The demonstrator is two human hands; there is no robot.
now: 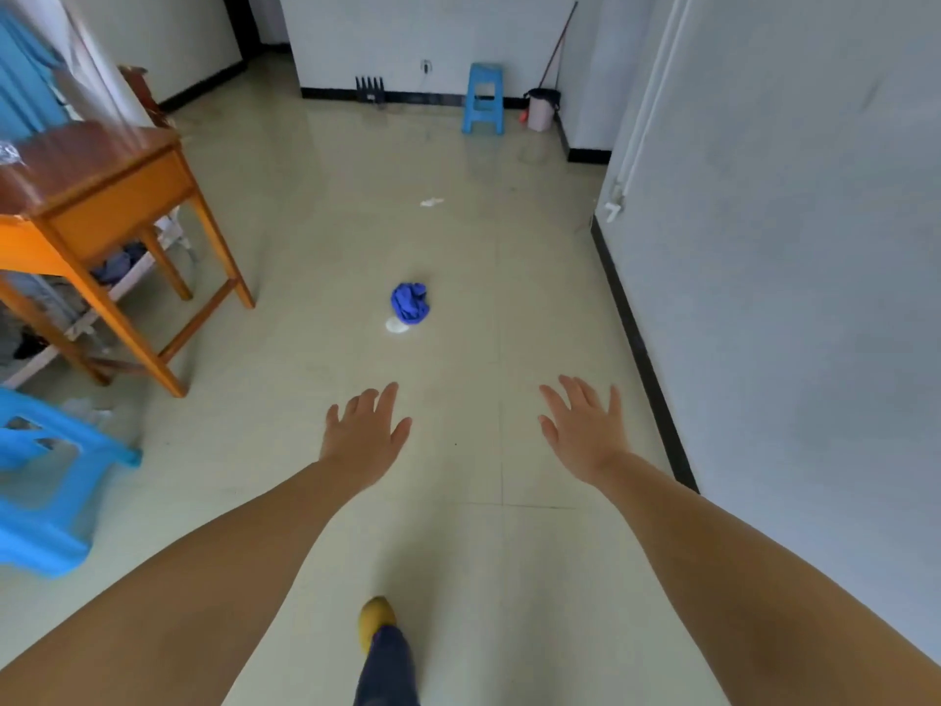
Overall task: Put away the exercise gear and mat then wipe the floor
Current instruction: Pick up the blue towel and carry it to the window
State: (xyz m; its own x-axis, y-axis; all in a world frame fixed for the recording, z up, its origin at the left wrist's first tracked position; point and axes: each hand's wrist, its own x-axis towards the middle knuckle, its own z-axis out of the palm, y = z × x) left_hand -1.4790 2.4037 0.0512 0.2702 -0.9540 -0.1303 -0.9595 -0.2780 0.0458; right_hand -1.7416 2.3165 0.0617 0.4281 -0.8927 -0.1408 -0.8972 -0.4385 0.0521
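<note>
My left hand (pixel 364 433) is out in front of me with its fingers spread wide, and it holds nothing. My right hand (pixel 585 430) is beside it, a bit to the right, also spread wide and holding nothing. Both arms reach forward and down, palms facing the floor (pixel 509 298).

A little farther out, between my hands and the far wall, a crumpled blue cloth (pixel 410 302) lies on the floor. It touches a small white spot (pixel 397 326) on its near side. I think that is what I must wipe. Farther away lies a small white scrap (pixel 432 201).

I see no mat and no exercise gear on the floor, so I think that part is done. The wiping is still left, I think, since the cloth lies untouched. I guess I should pick it up next.

On the left stands a wooden surface (pixel 97 180), with a blue stool (pixel 46 491) near me. Another blue stool (pixel 482 99) stands by the far wall, next to a bin (pixel 541 110). My foot in a yellow shoe (pixel 376 620) is low down.
</note>
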